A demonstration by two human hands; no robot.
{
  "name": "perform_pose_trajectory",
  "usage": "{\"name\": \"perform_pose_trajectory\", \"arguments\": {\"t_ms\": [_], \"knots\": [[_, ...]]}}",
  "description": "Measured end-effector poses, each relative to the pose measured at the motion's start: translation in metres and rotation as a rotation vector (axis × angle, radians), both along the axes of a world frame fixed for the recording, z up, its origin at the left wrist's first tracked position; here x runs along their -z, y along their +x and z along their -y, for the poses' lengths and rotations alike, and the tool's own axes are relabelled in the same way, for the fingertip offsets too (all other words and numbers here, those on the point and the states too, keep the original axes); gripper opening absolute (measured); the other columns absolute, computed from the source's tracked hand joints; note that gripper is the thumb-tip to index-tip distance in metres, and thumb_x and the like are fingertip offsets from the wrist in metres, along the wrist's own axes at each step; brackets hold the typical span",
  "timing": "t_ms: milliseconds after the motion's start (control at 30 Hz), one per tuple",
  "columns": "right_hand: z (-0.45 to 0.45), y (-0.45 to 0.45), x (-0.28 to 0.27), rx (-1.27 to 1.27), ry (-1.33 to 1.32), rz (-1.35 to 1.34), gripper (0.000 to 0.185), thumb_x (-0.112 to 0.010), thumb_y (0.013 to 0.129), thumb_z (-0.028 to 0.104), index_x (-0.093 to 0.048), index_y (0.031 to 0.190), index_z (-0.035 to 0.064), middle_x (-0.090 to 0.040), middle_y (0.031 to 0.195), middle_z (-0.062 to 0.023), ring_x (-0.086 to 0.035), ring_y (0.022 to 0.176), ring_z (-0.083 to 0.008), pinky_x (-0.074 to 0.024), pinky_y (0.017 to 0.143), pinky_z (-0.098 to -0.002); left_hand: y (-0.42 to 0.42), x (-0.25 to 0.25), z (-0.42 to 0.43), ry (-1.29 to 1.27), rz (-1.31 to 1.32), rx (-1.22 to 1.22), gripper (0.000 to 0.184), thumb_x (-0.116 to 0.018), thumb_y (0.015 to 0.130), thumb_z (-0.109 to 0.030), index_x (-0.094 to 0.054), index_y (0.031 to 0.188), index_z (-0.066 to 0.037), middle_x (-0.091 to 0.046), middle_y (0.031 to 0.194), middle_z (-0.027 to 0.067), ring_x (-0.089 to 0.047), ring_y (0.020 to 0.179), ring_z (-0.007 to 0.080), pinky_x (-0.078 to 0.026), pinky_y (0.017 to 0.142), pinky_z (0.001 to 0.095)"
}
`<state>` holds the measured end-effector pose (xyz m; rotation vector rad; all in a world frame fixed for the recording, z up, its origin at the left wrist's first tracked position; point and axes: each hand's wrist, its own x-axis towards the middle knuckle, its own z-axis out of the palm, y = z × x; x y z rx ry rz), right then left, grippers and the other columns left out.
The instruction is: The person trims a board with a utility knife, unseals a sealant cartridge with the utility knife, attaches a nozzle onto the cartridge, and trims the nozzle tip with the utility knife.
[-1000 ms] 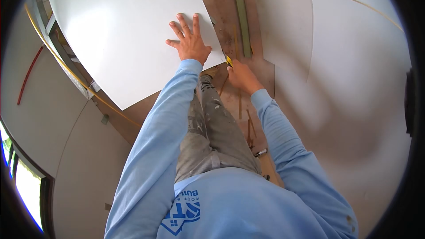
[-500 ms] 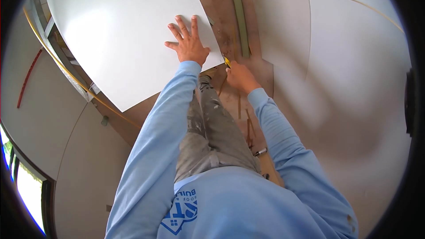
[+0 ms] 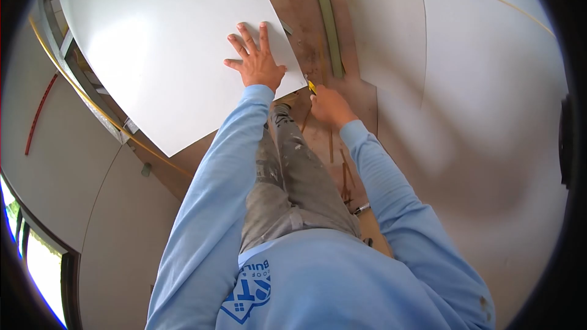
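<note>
A large white board fills the upper left, its near right corner close to my hands. My left hand lies flat on the board near its right edge, fingers spread. Just off that corner, my right hand is closed around a yellow utility knife. The knife's tip points at the board's corner edge; whether the blade touches it I cannot tell. Most of the knife's handle is hidden in my fist.
A green strip runs along the brown floor beyond the board. Metal framing and a yellow hose or cable curve along the left. White wall panels stand at right. Thin scraps lie near my legs.
The view has shifted slightly. My left hand stays flat on the board, and my right hand keeps the knife beside the corner, with little movement.
</note>
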<state>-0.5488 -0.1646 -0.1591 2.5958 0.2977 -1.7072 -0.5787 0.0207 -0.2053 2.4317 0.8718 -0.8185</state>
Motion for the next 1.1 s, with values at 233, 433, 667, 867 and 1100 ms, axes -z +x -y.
{"name": "perform_pose_trajectory", "arguments": {"t_ms": [233, 433, 667, 867, 1100], "knots": [[0.018, -0.005, 0.01, 0.012, 0.072, -0.009, 0.035, -0.055, 0.104, 0.027, -0.063, 0.12, -0.0023, -0.071, 0.116, -0.0309, -0.068, 0.11, -0.0485, -0.0524, 0.096, -0.0553, 0.0, 0.001, -0.001, 0.001, -0.004, 0.0, 0.125, -0.093, 0.075, -0.044, -0.013, 0.17, -0.03, 0.003, 0.175, 0.0234, -0.001, 0.159, 0.0545, -0.031, 0.11, 0.083], [0.038, -0.037, 0.007, 0.011, 0.019, -0.049, 0.034, -0.056, 0.104, 0.028, -0.063, 0.117, -0.0024, -0.071, 0.111, -0.0312, -0.068, 0.107, -0.049, -0.0531, 0.094, -0.056, 0.001, 0.004, -0.001, 0.004, -0.011, -0.002, 0.126, -0.093, 0.074, -0.045, -0.012, 0.17, -0.03, 0.003, 0.175, 0.0236, -0.002, 0.158, 0.0553, -0.031, 0.11, 0.0827], [0.011, -0.006, -0.011, 0.121, 0.13, 0.077, 0.033, -0.055, 0.105, 0.028, -0.061, 0.113, -0.0029, -0.071, 0.103, -0.0314, -0.067, 0.103, -0.0513, -0.0518, 0.09, -0.0583, 0.0, 0.004, 0.001, 0.014, 0.001, 0.0, 0.126, -0.093, 0.074, -0.044, -0.013, 0.17, -0.03, 0.002, 0.175, 0.0233, -0.002, 0.159, 0.0548, -0.031, 0.11, 0.0822], [0.017, -0.006, 0.013, 0.094, 0.183, 0.046, 0.032, -0.055, 0.105, 0.027, -0.06, 0.116, -0.0034, -0.071, 0.108, -0.0321, -0.066, 0.106, -0.0515, -0.0511, 0.092, -0.0582, -0.002, 0.005, 0.001, 0.014, 0.007, -0.004, 0.126, -0.093, 0.074, -0.043, -0.013, 0.17, -0.03, 0.002, 0.175, 0.0231, -0.001, 0.159, 0.0547, -0.031, 0.11, 0.0822], [0.015, -0.002, 0.014, 0.046, 0.117, 0.001, 0.034, -0.054, 0.105, 0.027, -0.061, 0.12, -0.0025, -0.07, 0.113, -0.032, -0.066, 0.109, -0.0504, -0.0513, 0.095, -0.0572, -0.003, 0.003, 0.001, 0.006, 0.011, -0.012, 0.126, -0.093, 0.074, -0.042, -0.013, 0.17, -0.03, 0.003, 0.175, 0.0231, 0.0, 0.159, 0.0545, -0.03, 0.111, 0.0825]]}}
